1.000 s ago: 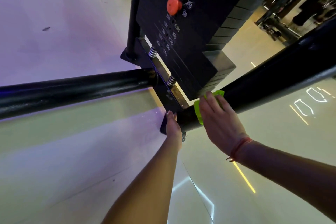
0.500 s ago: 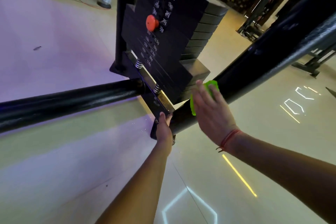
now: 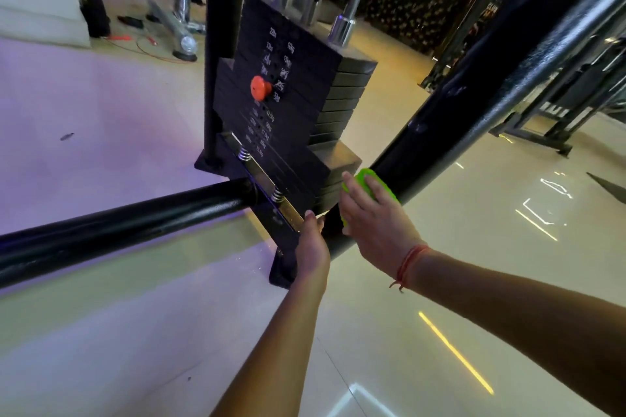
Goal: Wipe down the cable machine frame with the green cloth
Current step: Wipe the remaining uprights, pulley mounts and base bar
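The green cloth (image 3: 364, 177) lies on the lower end of the cable machine's black slanted frame tube (image 3: 474, 112). My right hand (image 3: 376, 227) presses it flat against the tube, fingers stretched over it, so only the cloth's edges show. My left hand (image 3: 311, 250) holds the edge of the black base plate (image 3: 281, 223) where the tubes join, with most of its fingers hidden. A second black tube (image 3: 118, 230) runs off to the left along the floor.
The black weight stack (image 3: 288, 105) with an orange selector pin (image 3: 260, 87) stands just behind the hands on two springs. An upright post (image 3: 216, 44) rises at its left. Other gym frames (image 3: 559, 112) stand at the right on the glossy floor.
My view has lifted, showing more of the weight stack and room. My right hand with the cloth has slid slightly up the slanted tube. My left hand has stayed on the base plate.
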### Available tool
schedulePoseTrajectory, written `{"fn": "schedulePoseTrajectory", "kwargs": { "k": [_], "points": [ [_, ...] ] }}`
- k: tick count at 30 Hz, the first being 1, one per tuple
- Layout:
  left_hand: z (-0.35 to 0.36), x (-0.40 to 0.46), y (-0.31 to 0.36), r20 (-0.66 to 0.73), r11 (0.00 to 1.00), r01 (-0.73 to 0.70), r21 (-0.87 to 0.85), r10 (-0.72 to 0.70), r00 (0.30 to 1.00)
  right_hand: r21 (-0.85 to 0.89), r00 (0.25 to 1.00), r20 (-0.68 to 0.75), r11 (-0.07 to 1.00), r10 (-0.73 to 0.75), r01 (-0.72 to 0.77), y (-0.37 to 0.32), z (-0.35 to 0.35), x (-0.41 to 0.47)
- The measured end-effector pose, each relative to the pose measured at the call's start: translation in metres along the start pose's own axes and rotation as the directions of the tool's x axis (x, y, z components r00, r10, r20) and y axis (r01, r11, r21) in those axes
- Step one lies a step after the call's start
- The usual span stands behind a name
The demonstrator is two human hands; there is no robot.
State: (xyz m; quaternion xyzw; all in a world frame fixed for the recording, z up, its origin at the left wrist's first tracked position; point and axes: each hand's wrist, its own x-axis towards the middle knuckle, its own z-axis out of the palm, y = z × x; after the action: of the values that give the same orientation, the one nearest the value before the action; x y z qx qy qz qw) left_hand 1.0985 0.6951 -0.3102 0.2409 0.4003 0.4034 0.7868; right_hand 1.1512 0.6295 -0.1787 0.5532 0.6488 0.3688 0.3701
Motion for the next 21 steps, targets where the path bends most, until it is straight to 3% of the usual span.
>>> {"fn": "schedulePoseTrajectory", "kwargs": {
  "k": [4, 7, 10, 16, 21],
  "points": [
    [0.014, -0.009, 0.006, 0.01, 0.99, -0.125, 0.063, 0.125, 0.992, 0.036, 0.998, -0.024, 0.997, -0.06, 0.061, 0.027, -0.014, 0.001],
    [0.036, -0.02, 0.017, 0.043, 0.98, -0.185, 0.077, 0.183, 0.982, -0.031, 0.991, -0.1, 0.996, 0.086, -0.09, 0.069, -0.034, -0.006],
    [0.056, -0.032, 0.035, 0.086, 0.972, -0.231, 0.046, 0.227, 0.97, 0.076, 0.965, -0.142, 0.975, 0.219, -0.21, 0.092, -0.044, -0.013],
    [0.067, -0.036, 0.061, 0.213, 0.973, -0.23, -0.007, 0.226, 0.95, -0.02, 0.997, -0.077, 0.999, 0.028, -0.03, 0.112, -0.051, -0.014],
    [0.069, -0.043, 0.083, 0.346, 0.973, -0.225, 0.044, 0.197, 0.917, 0.03, 0.907, -0.311, 0.957, 0.283, -0.289, 0.177, -0.069, -0.016]
  ]
}}
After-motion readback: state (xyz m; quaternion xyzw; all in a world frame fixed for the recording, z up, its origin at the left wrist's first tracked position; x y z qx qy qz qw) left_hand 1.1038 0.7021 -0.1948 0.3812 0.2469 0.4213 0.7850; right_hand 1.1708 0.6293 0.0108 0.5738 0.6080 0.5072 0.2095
